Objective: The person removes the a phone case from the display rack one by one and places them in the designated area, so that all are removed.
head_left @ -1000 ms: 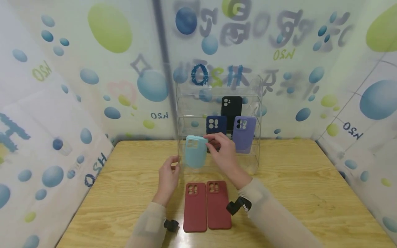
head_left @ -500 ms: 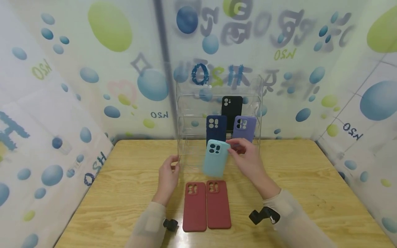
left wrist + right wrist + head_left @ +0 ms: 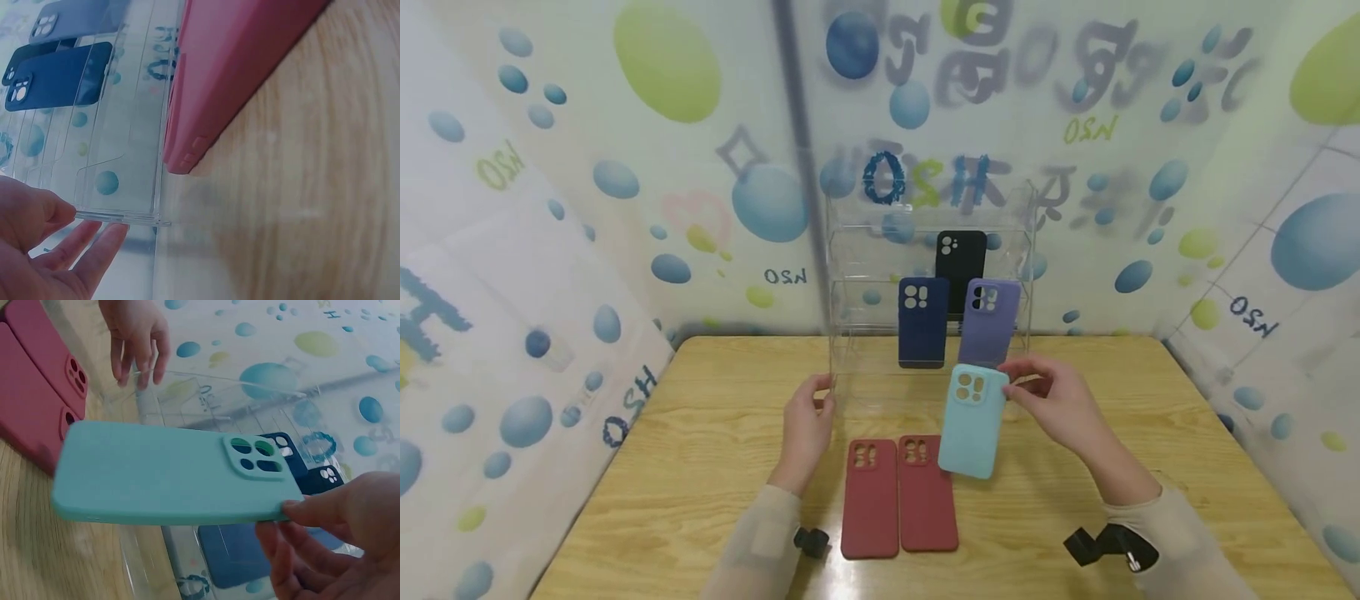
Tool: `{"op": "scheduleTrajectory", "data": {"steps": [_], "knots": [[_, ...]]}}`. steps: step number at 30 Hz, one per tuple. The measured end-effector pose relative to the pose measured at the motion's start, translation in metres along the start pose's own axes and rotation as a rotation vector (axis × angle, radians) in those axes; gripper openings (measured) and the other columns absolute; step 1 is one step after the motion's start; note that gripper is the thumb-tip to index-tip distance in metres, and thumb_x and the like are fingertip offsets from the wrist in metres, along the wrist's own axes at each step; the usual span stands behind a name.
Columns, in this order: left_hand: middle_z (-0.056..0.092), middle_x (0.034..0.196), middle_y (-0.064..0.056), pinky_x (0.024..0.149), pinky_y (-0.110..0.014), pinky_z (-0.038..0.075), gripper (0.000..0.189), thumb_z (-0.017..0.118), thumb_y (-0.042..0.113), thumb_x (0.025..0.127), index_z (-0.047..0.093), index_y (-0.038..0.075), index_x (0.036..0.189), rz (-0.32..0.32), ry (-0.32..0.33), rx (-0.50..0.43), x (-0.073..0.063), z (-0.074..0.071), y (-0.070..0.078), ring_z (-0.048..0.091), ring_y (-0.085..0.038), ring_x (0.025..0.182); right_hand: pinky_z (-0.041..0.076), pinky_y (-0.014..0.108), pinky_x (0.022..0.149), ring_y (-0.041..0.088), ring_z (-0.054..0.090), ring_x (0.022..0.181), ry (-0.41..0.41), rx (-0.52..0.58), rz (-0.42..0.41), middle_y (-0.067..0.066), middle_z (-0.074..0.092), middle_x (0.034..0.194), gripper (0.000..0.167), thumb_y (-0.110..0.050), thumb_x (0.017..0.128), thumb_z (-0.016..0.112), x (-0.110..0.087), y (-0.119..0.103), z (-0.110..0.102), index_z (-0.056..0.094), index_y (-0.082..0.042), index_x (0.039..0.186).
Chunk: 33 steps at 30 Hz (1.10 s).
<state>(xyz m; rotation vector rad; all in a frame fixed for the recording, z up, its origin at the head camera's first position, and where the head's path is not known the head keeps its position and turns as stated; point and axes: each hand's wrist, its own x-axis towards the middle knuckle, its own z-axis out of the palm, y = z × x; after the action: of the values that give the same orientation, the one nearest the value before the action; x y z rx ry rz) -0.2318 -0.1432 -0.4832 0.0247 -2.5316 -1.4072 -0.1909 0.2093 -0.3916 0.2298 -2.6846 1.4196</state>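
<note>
A light turquoise phone case point(image 3: 972, 429) hangs tilted in front of the rack, its top right corner pinched between thumb and fingers of my right hand point(image 3: 1056, 404). The right wrist view shows the same turquoise case point(image 3: 156, 472) clear of the table, camera cutout toward the hand. My left hand point(image 3: 808, 425) pinches the left side edge of the clear acrylic rack point(image 3: 865, 392); in the left wrist view the thumb and fingers of that left hand point(image 3: 56, 244) lie on both sides of the panel. Two dark red phone cases point(image 3: 871, 504) lie side by side on the table.
On the rack's tiers stand a black case point(image 3: 961, 258), a navy case point(image 3: 922, 329) and a purple case point(image 3: 991, 321). The wooden table point(image 3: 700, 467) reaches back to a wall covering point(image 3: 722, 208) printed with blue and green dots.
My right hand has carried the turquoise case from the rack's lower left toward the right and nearer to me, uncovering the navy case. The left hand has stayed at the rack's edge.
</note>
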Motion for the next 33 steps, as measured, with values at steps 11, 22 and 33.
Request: {"op": "scheduleTrajectory", "data": {"steps": [11,22,33], "knots": [[0.066,0.132,-0.014,0.069,-0.032,0.059,0.030,0.057,0.007,0.104,0.064,0.004,0.133,-0.006,0.002,-0.013,0.000,-0.004,0.000,0.068,-0.030,0.102,0.059,0.032,0.077,0.022,0.073,0.091,-0.233,0.023,0.067,0.018,0.070,0.114,0.028,-0.005,0.095,0.070,-0.008,0.028,-0.007,0.071,-0.001,0.123],[0.068,0.130,-0.012,0.067,-0.027,0.055,0.030,0.057,0.009,0.105,0.065,0.006,0.133,0.007,0.003,-0.003,-0.001,-0.003,0.003,0.068,-0.028,0.097,0.057,0.027,0.067,0.019,0.070,0.083,-0.195,-0.053,0.056,0.011,0.071,0.103,0.024,-0.002,0.094,0.071,-0.016,0.057,0.018,0.074,-0.005,0.118],[0.067,0.129,-0.014,0.069,-0.030,0.056,0.029,0.057,0.008,0.105,0.064,0.005,0.133,0.009,-0.001,0.005,0.000,0.000,0.000,0.068,-0.028,0.098,0.056,0.024,0.071,0.014,0.069,0.084,-0.108,-0.105,0.073,0.007,0.074,0.101,0.020,-0.002,0.092,0.073,-0.017,0.081,0.046,0.076,-0.005,0.112]]}}
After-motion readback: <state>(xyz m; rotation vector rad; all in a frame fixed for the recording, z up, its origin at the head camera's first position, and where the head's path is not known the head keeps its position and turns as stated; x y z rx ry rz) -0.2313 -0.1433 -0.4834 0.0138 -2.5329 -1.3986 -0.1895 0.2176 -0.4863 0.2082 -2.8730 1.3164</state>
